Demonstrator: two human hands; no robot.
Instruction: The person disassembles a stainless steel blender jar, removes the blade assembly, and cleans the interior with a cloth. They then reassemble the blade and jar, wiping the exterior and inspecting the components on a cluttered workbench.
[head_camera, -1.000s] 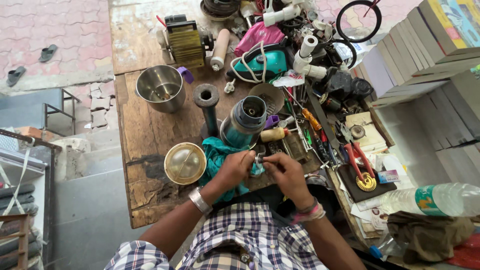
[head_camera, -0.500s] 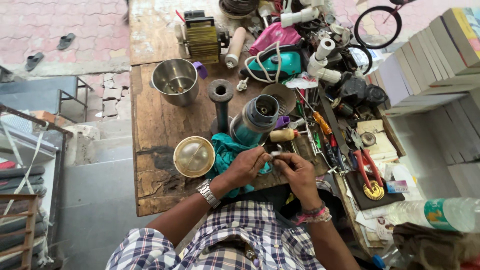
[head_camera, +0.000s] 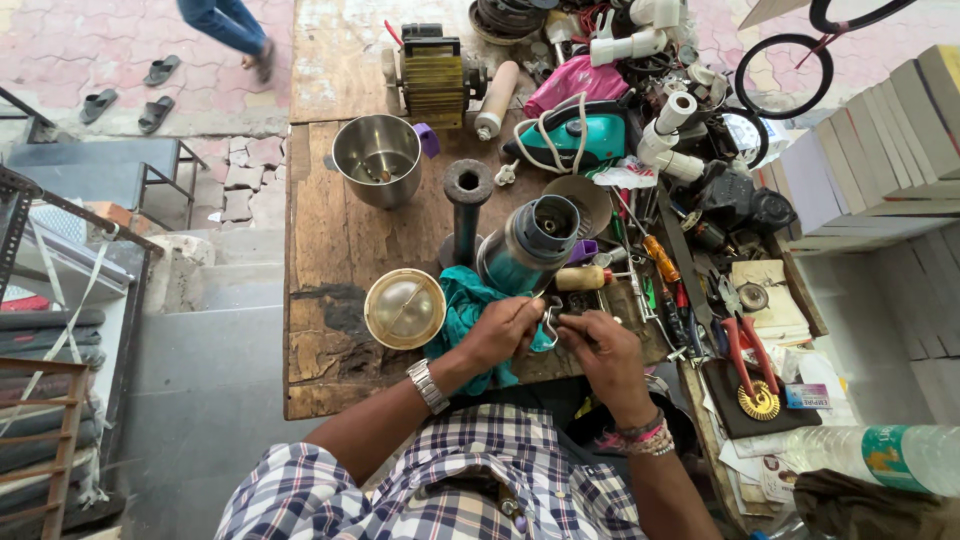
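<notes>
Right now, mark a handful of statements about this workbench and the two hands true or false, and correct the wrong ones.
1. Both hands meet over a small metal part. True: the left hand and right hand work a small metal part together.
2. The steel pot lies tipped on its side. False: it stands upright.
3. A teal cloth lies under the left hand. True.
4. The round lid sits on the pot. False: it rests on the wooden table, apart.

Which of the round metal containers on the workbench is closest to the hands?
The steel cylinder lying tilted just above the left hand, its open mouth facing up. The wide steel pot stands upright farther back, near the bench's far left.
</notes>
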